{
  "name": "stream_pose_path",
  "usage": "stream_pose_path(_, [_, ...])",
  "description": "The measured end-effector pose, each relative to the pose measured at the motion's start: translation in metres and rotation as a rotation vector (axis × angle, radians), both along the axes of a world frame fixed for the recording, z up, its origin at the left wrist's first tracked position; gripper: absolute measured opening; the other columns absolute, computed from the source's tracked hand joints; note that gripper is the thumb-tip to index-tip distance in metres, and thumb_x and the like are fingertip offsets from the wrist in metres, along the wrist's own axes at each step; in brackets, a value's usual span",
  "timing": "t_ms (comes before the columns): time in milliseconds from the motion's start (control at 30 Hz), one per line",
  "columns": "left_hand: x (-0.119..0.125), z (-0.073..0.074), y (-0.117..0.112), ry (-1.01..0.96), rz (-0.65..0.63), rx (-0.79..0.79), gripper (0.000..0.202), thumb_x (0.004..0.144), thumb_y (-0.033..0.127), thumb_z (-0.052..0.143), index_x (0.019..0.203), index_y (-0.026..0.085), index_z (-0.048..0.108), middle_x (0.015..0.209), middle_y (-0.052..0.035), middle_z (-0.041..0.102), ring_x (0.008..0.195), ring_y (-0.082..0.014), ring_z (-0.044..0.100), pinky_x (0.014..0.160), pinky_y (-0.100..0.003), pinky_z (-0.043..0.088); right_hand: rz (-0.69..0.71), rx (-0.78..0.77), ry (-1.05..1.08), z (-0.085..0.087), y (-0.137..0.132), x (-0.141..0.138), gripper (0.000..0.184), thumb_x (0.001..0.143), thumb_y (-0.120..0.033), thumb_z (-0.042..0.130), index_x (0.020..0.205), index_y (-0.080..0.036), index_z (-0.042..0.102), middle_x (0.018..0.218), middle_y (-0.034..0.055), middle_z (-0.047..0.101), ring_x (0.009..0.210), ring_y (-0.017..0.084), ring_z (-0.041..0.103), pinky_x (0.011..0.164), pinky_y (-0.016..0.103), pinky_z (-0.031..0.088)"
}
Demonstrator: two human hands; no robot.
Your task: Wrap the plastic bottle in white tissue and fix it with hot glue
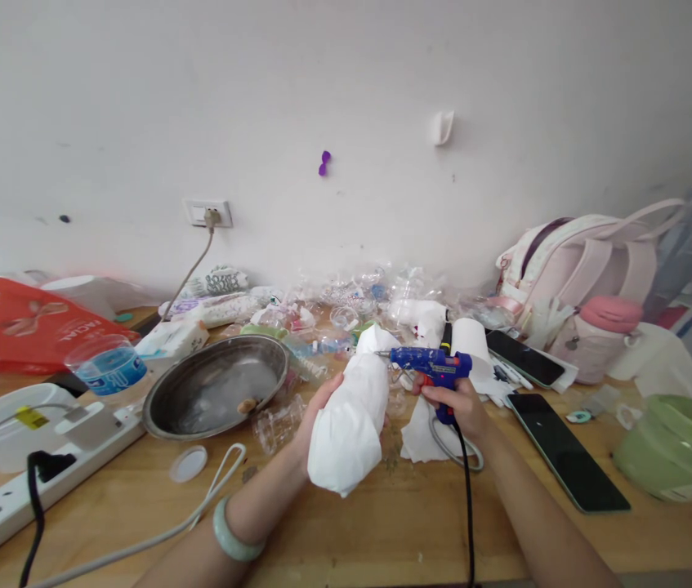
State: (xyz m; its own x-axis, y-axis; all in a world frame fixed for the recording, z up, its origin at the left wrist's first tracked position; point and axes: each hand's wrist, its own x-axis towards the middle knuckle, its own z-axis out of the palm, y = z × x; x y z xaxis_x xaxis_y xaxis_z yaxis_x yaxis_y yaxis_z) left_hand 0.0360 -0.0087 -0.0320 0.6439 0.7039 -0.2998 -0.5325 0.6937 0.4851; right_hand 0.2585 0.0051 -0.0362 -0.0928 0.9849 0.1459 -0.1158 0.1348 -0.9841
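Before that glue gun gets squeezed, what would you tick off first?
1. Left hand grips the white wrapped bundle: ok.
2. Right hand holds the blue glue gun by its handle: ok.
3. Nozzle points at the bundle's upper part: ok. Whether it touches: cannot tell.
4. Left fingers apart from the nozzle: ok for those visible.
5. Black cord hangs free below the gun: ok. Plugged in: cannot tell.
6. Dark phone lies close beside the right forearm, perhaps where glue could drip: not ok.
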Motion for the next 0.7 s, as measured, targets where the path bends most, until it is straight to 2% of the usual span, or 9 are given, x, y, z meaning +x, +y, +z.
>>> stream_pose_path(67, [0.0,-0.002,0.001,0.002,0.008,0.008,0.05,0.081,0.052,0.044,0.097,0.009,0.066,0.08,-0.0117,0.071,0.073,-0.0236,0.065,0.07,-0.034,0.048,-0.007,0.002,-0.006,0.001,0.0,-0.001,0.014,0.059,-0.025,0.071,0.071,-0.018,0.069,0.065,0.001,0.067,0.047,0.009,0.043,0.048,0.025,0.032])
stream_pose_path(133, [-0.001,-0.004,0.003,-0.008,0.013,0.022,0.051,0.079,0.052,0.046,0.1,0.009,0.065,0.083,-0.0118,0.072,0.074,-0.0238,0.065,0.069,-0.034,0.048,-0.013,0.006,0.004,0.003,-0.001,-0.001,0.014,0.058,-0.025,0.072,0.07,-0.018,0.069,0.066,0.0009,0.067,0.051,0.012,0.049,0.05,0.025,0.035])
stream_pose_path(233, [0.0,-0.005,0.005,-0.012,0.037,0.003,0.049,0.079,0.05,0.048,0.098,0.009,0.066,0.083,-0.0119,0.072,0.074,-0.0237,0.066,0.071,-0.034,0.048,-0.013,0.004,0.014,0.007,-0.003,0.0,0.014,0.057,-0.024,0.073,0.069,-0.019,0.068,0.068,0.001,0.067,0.066,0.018,0.06,0.063,0.029,0.043])
stream_pose_path(300, [0.002,-0.004,0.004,-0.01,0.059,-0.016,0.044,0.08,0.047,0.048,0.095,0.009,0.066,0.08,-0.0113,0.072,0.073,-0.0229,0.066,0.073,-0.034,0.048,-0.002,0.013,-0.01,0.011,-0.004,0.002,0.013,0.056,-0.023,0.073,0.067,-0.019,0.067,0.068,0.0012,0.067,0.071,0.02,0.061,0.07,0.033,0.045])
stream_pose_path(400, [0.004,-0.001,0.0,0.0,0.056,-0.018,0.043,0.08,0.046,0.05,0.093,0.009,0.066,0.078,-0.0115,0.072,0.071,-0.0227,0.066,0.072,-0.033,0.048,0.001,0.029,-0.038,0.018,-0.005,0.007,0.013,0.057,-0.025,0.072,0.067,-0.018,0.067,0.065,0.0019,0.066,0.063,0.018,0.057,0.062,0.031,0.043])
stream_pose_path(500, [0.005,0.001,-0.005,0.059,0.059,0.017,0.042,0.079,0.045,0.053,0.093,0.008,0.066,0.077,-0.012,0.072,0.07,-0.0229,0.066,0.073,-0.034,0.048,-0.027,0.037,-0.012,0.02,-0.007,0.008,0.013,0.059,-0.028,0.069,0.067,-0.018,0.067,0.065,0.0021,0.066,0.05,0.012,0.045,0.049,0.027,0.034])
stream_pose_path(567, [0.005,0.001,-0.007,0.116,0.066,0.042,0.041,0.079,0.044,0.054,0.094,0.007,0.065,0.078,-0.0129,0.072,0.071,-0.0235,0.066,0.074,-0.034,0.048,-0.05,0.037,0.016,0.02,-0.008,0.007,0.013,0.059,-0.028,0.067,0.066,-0.018,0.067,0.064,0.0018,0.065,0.047,0.01,0.039,0.046,0.026,0.03])
stream_pose_path(700, [0.005,0.002,-0.008,0.165,0.058,0.029,0.045,0.078,0.044,0.055,0.098,0.005,0.063,0.081,-0.0144,0.072,0.075,-0.0247,0.066,0.076,-0.035,0.048,-0.094,0.03,0.031,0.019,-0.007,0.003,0.012,0.058,-0.027,0.068,0.065,-0.018,0.066,0.061,0.0012,0.064,0.046,0.01,0.039,0.046,0.026,0.03])
